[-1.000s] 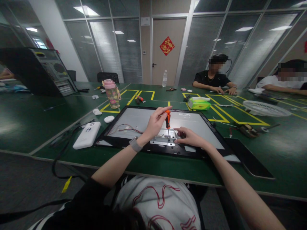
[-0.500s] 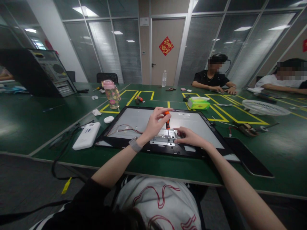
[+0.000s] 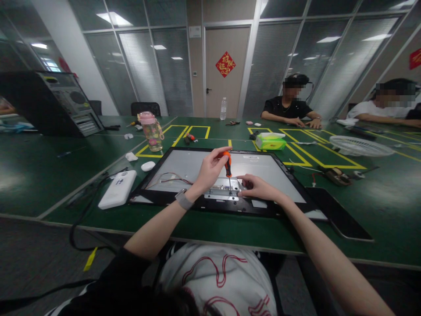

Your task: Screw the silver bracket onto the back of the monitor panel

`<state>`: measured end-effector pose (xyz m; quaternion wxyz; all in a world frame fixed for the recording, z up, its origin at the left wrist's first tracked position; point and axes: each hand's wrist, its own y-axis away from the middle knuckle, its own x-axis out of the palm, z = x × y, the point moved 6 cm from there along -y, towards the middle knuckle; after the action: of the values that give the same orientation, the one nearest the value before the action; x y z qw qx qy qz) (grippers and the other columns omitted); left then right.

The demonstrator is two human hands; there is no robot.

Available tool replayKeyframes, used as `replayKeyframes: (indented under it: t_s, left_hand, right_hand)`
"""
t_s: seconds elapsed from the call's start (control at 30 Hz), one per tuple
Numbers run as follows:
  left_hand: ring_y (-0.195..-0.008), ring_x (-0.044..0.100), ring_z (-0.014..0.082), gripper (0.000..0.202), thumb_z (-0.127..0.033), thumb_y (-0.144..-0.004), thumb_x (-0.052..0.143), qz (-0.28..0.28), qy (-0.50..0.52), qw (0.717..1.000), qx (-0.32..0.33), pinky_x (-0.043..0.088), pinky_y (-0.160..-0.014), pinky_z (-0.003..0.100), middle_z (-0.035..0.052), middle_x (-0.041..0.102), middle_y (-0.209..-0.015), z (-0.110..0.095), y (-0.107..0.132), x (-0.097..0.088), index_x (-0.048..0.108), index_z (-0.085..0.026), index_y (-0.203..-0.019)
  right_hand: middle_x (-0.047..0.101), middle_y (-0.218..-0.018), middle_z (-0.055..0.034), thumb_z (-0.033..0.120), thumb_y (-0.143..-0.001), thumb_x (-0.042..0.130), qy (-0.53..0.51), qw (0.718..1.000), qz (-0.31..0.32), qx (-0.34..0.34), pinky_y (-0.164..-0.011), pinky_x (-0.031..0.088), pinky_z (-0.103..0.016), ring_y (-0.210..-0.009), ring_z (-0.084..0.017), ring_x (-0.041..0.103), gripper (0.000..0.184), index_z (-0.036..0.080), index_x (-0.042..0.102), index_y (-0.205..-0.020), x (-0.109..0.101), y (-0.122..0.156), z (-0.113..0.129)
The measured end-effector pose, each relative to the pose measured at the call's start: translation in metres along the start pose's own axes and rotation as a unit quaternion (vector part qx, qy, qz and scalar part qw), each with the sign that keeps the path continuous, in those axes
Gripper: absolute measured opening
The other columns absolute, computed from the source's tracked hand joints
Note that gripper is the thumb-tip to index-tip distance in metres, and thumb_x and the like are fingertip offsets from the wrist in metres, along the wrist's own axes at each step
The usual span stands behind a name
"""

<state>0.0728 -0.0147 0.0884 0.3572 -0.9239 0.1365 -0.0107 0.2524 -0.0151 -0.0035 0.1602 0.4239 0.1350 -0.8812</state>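
Note:
My left hand (image 3: 209,170) is closed around the top of an orange and black screwdriver (image 3: 228,169). The screwdriver stands nearly upright, its tip down at a silver metal bracket (image 3: 217,197). That bracket lies on the back of a flat display panel (image 3: 177,163), grey with a black frame, flat on the table in front of me. At the bracket's right end, my right hand (image 3: 258,188) grips its edge between thumb and bent fingers. Thin wires (image 3: 174,174) run leftward over the panel. Whatever the screwdriver tip meets is too small to make out.
On the left are a white power bank (image 3: 117,189), a white earphone case (image 3: 148,166) and a pink-lidded bottle (image 3: 151,131). A black phone-like slab (image 3: 342,215) lies right of the panel. Beyond are a green tissue pack (image 3: 270,141) and a white racket-like frame (image 3: 362,145). Two people sit across.
The view has shifted slightly. My left fingers have turned a little on the screwdriver handle, which leans slightly differently. My right hand stays at the bracket.

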Motion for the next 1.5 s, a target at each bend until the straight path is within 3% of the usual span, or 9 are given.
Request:
replayKeyframes:
  t_s: [0.2, 0.43, 0.6, 0.77, 0.97, 1.1, 1.2, 1.37, 1.5]
  left_hand:
    - [-0.097, 0.064, 0.0172, 0.028, -0.023, -0.093, 0.045, 0.021, 0.052, 0.998, -0.018, 0.050, -0.089, 0.034, 0.0073, 0.069, -0.101, 0.0025, -0.0002, 0.0029, 0.064, -0.017, -0.112]
    - [-0.086, 0.058, 0.0128, 0.021, -0.028, -0.082, 0.064, -0.007, -0.037, 0.999, 0.011, 0.049, -0.075, 0.024, 0.0038, 0.062, -0.097, -0.0016, 0.0019, 0.0003, 0.069, -0.023, -0.102]
    - [-0.087, 0.060, 0.0139, 0.027, -0.026, -0.093, 0.046, 0.013, 0.007, 1.000, 0.004, 0.049, -0.079, 0.028, 0.0047, 0.064, -0.092, -0.0030, 0.0020, 0.0026, 0.066, -0.022, -0.111]
    - [-0.081, 0.057, 0.0119, 0.019, -0.030, -0.084, 0.062, -0.016, -0.034, 0.999, 0.008, 0.049, -0.071, 0.024, 0.0034, 0.059, -0.093, -0.0019, 0.0019, -0.0014, 0.069, -0.022, -0.100]
    - [-0.085, 0.061, 0.0133, 0.026, -0.026, -0.092, 0.047, 0.008, 0.019, 1.000, 0.004, 0.049, -0.077, 0.027, 0.0052, 0.064, -0.094, -0.0041, 0.0004, 0.0011, 0.068, -0.020, -0.106]
    - [-0.073, 0.057, 0.0104, 0.016, -0.029, -0.085, 0.061, -0.018, -0.023, 1.000, 0.005, 0.046, -0.067, 0.023, 0.0022, 0.059, -0.085, -0.0047, 0.0020, -0.0009, 0.069, -0.020, -0.095]
    - [-0.074, 0.056, 0.0099, 0.014, -0.030, -0.080, 0.068, -0.039, -0.036, 0.999, 0.008, 0.046, -0.068, 0.023, 0.0017, 0.058, -0.087, -0.0028, 0.0030, -0.0029, 0.069, -0.020, -0.089]
    - [-0.080, 0.059, 0.0121, 0.021, -0.024, -0.090, 0.052, -0.022, -0.013, 1.000, -0.002, 0.049, -0.075, 0.026, 0.0033, 0.062, -0.087, -0.0006, 0.0024, -0.0011, 0.065, -0.020, -0.106]
    - [-0.086, 0.060, 0.0134, 0.021, -0.026, -0.090, 0.053, -0.021, -0.012, 1.000, 0.009, 0.050, -0.077, 0.026, 0.0044, 0.063, -0.092, -0.0027, 0.0021, -0.0009, 0.067, -0.020, -0.104]
  right_hand:
    - [0.055, -0.084, -0.0029, 0.047, -0.069, 0.072, 0.000, 1.000, -0.002, -0.002, -0.066, 0.043, -0.028, -0.073, -0.017, 0.052, 0.063, 0.015, 0.060, -0.122, -0.0001, 0.0002, 0.0009]
    - [0.056, -0.083, -0.0033, 0.045, -0.069, 0.072, 0.000, 1.000, -0.003, -0.003, -0.068, 0.044, -0.030, -0.074, -0.018, 0.053, 0.063, 0.013, 0.060, -0.121, -0.0011, 0.0006, 0.0026]
    - [0.055, -0.084, -0.0035, 0.045, -0.070, 0.071, 0.003, 1.000, 0.000, -0.004, -0.069, 0.044, -0.030, -0.076, -0.018, 0.053, 0.063, 0.013, 0.059, -0.122, -0.0011, 0.0006, 0.0037]
    - [0.055, -0.084, -0.0032, 0.046, -0.070, 0.071, 0.008, 1.000, 0.001, -0.011, -0.066, 0.043, -0.028, -0.074, -0.017, 0.052, 0.058, 0.016, 0.061, -0.119, -0.0010, 0.0004, 0.0025]
    - [0.055, -0.085, -0.0035, 0.047, -0.070, 0.071, 0.005, 1.000, 0.000, -0.007, -0.066, 0.043, -0.028, -0.074, -0.017, 0.052, 0.062, 0.014, 0.060, -0.122, -0.0011, 0.0004, 0.0032]
    - [0.055, -0.084, -0.0038, 0.046, -0.069, 0.071, 0.006, 1.000, -0.002, 0.001, -0.066, 0.043, -0.029, -0.074, -0.018, 0.052, 0.063, 0.012, 0.060, -0.122, -0.0014, 0.0006, 0.0047]
    - [0.055, -0.084, -0.0035, 0.046, -0.069, 0.071, 0.006, 1.000, -0.002, 0.000, -0.066, 0.043, -0.029, -0.073, -0.018, 0.052, 0.063, 0.014, 0.060, -0.122, -0.0014, 0.0006, 0.0051]
    - [0.055, -0.084, -0.0030, 0.048, -0.069, 0.071, 0.003, 1.000, -0.004, 0.000, -0.065, 0.043, -0.028, -0.073, -0.017, 0.052, 0.062, 0.017, 0.061, -0.121, -0.0012, 0.0007, 0.0033]
    - [0.056, -0.084, -0.0031, 0.048, -0.069, 0.071, -0.002, 1.000, -0.002, 0.001, -0.065, 0.043, -0.028, -0.072, -0.017, 0.052, 0.062, 0.016, 0.061, -0.121, -0.0012, 0.0007, 0.0030]
